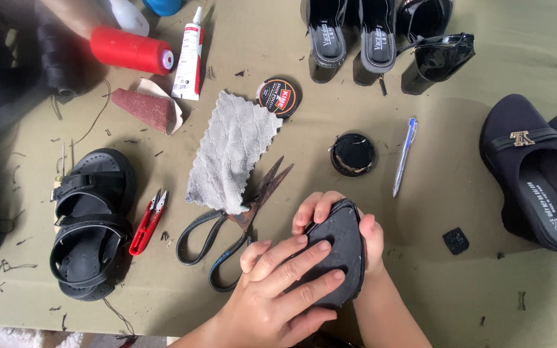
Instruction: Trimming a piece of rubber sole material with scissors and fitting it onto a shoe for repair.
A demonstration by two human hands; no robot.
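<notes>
Head view, black sole (336, 248) under left hand (278, 296), right hand (356, 232) beneath

Sole piece (336, 248) sits at lower centre of the frame, between the left hand (278, 293) pressing on top and the right hand (356, 225) beneath. Scissors (227, 232) lie just left, partly under the cloth (230, 151). Snips (147, 222) and sandal (91, 222) lie further left. Open tin (352, 154) and pen (405, 154) lie above the sole piece, toward the right.
</notes>
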